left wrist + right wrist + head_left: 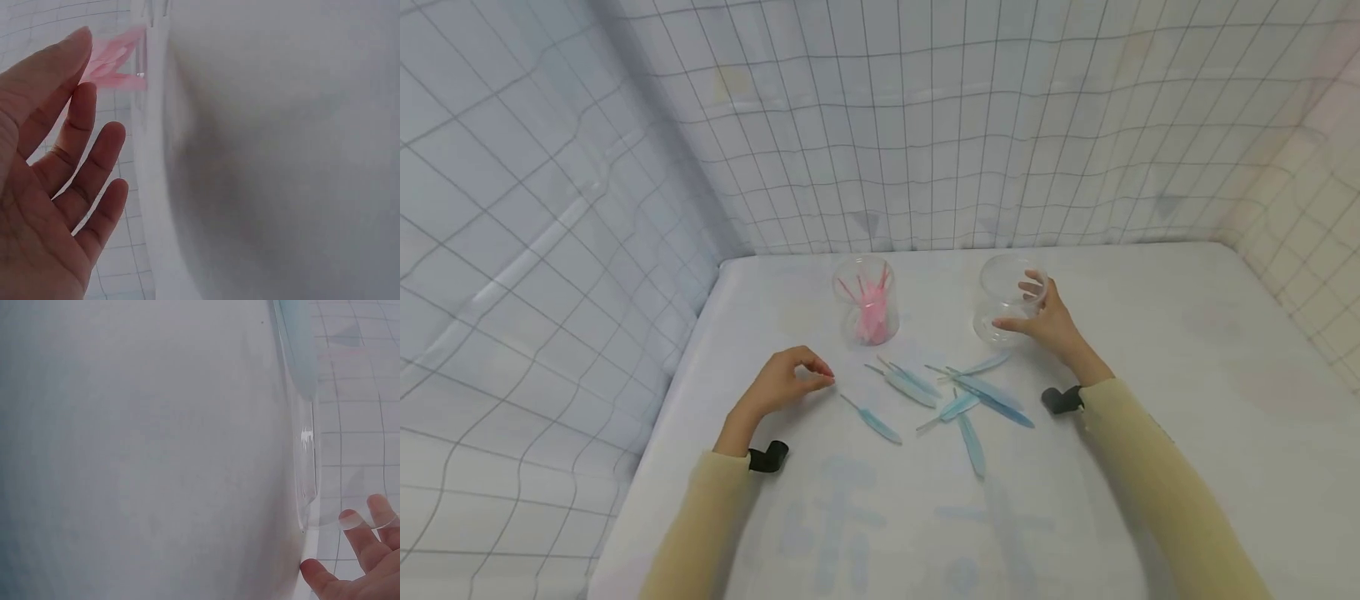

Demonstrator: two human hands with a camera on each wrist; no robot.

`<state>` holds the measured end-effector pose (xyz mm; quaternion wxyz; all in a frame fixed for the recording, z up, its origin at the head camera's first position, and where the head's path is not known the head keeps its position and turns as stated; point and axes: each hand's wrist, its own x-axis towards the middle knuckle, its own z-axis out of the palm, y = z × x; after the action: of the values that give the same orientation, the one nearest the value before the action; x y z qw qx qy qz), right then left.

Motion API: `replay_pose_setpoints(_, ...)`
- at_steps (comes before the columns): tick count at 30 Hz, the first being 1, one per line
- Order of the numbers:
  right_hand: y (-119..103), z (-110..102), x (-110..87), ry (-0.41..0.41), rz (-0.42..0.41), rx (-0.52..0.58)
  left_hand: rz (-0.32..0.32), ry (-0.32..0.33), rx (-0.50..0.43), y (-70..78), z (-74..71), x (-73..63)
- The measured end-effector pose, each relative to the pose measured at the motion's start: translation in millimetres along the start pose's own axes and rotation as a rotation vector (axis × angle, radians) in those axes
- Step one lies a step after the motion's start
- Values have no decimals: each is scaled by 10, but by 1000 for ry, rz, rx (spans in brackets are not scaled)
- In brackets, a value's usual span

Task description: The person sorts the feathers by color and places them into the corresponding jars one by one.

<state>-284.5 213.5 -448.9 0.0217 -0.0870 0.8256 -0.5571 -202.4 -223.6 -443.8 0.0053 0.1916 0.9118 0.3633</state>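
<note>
My right hand (1051, 323) is round the right side of a clear plastic cup (987, 321), thumb in front and fingertips up at its rim. In the right wrist view the cup's see-through edge (304, 465) crosses the fingertips. Several pale blue feathers (988, 390) lie scattered on the table between the hands. Nearest my left hand (782, 379) is a single blue feather (878, 423), its quill end just right of the fingertips. Nothing shows between the left thumb and fingers, which are loosely bent in the left wrist view.
A second clear cup (848, 323) with pink feathers (874, 310) stands at the back, left of the first. White cloth covers the table (1187, 375). Gridded white curtains (925, 150) hang behind and at both sides.
</note>
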Motion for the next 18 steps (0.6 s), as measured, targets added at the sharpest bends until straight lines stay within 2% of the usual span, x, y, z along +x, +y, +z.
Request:
replay_pose_setpoints(2, 89, -6, 45, 1, 12, 7, 60, -45, 26, -2, 49, 15)
replay_pose_setpoints(4, 81, -8, 46, -2, 17, 8, 120, -71, 68, -14, 90, 38)
replay_pose_setpoints(6, 34, -8, 30, -6, 16, 17, 154, -85, 108, -29, 118, 57)
replay_pose_setpoints(13, -178, -3, -68, -9, 3, 20, 164, -126, 186, -50, 157, 93)
replay_pose_setpoints(18, -43, -1, -11, -8, 21, 10, 152, -150, 202, -29, 178, 98)
